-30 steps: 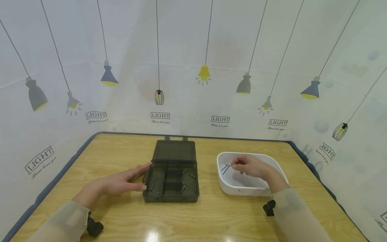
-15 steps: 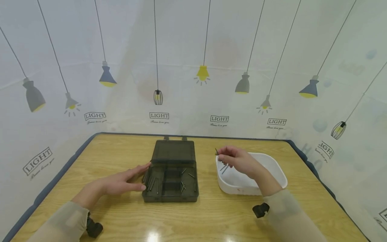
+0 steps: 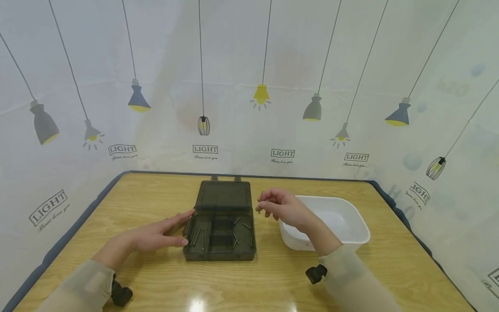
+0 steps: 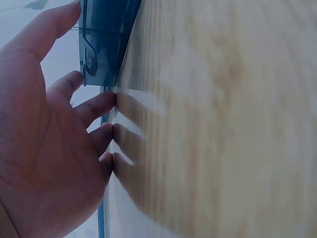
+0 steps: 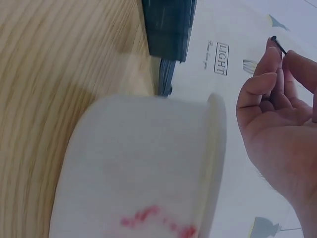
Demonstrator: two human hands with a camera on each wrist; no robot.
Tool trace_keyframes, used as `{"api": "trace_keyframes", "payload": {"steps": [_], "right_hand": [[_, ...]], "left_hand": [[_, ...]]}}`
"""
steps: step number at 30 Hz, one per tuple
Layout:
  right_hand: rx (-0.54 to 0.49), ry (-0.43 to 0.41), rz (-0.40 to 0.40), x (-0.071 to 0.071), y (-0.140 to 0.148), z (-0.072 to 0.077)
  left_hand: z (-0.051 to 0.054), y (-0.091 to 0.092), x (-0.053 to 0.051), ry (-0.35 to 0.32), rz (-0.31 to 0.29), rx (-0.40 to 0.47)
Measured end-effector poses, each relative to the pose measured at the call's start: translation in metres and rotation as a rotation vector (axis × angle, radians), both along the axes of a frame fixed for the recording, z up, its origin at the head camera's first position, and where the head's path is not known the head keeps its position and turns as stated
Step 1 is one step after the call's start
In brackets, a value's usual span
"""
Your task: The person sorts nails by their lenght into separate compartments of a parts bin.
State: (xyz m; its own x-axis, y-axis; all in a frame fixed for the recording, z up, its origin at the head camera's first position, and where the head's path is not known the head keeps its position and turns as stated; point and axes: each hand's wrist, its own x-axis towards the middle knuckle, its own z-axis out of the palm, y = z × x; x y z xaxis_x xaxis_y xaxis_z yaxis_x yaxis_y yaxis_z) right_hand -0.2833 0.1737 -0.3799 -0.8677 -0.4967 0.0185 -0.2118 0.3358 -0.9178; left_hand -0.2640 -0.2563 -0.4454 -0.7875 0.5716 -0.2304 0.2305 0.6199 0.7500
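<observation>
A dark translucent compartment box (image 3: 220, 255) lies with its lid (image 3: 224, 195) folded back. Several thin metal screws (image 3: 196, 238) rest in its left compartment, and others (image 3: 236, 240) are scattered in the right one. My left hand (image 3: 156, 234) spreads along the box's left side, thumb and index finger at its edge; in the left wrist view the other fingertips (image 4: 113, 99) touch the table. Between thumb and index finger, my right hand (image 3: 286, 210) pinches one thin dark screw (image 5: 279, 44), raised just right of the box.
A white plastic tub (image 3: 351, 216) stands to the right, under my right forearm; part of its inside is hidden. The wooden table (image 3: 241, 286) ends at a dark blue edge, with a white lamp-printed cloth (image 3: 234, 130) behind it.
My right hand has lifted out of the white tub with the screw and moved left toward the box. The left hand has stayed at the box's side.
</observation>
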Motion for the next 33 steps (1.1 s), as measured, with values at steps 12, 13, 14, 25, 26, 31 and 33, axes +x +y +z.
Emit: {"api": "trace_keyframes", "payload": {"steps": [12,13,14,25,26,31,33], "right_hand": [[-0.001,-0.028,0.019,0.001,-0.035,-0.007],[-0.003,-0.031,0.022,0.000,-0.037,-0.008],[-0.006,-0.031,0.026,0.000,-0.040,-0.009],[-0.012,-0.018,0.035,-0.004,-0.065,-0.017],[-0.017,-0.018,0.039,-0.004,-0.068,-0.018],[-0.021,-0.022,0.036,-0.004,-0.078,-0.021],[-0.021,-0.029,0.031,-0.004,-0.083,-0.023]], "left_hand": [[0.000,0.000,0.000,0.005,0.004,-0.012],[0.000,0.000,0.000,0.004,0.003,-0.011],[0.000,0.000,0.000,0.003,0.002,-0.010],[0.001,0.000,0.001,-0.007,0.003,0.006],[0.001,0.000,0.001,-0.006,0.005,0.005],[0.000,0.000,0.000,-0.002,0.004,0.008],[0.001,0.000,0.000,-0.001,0.006,0.008]]}}
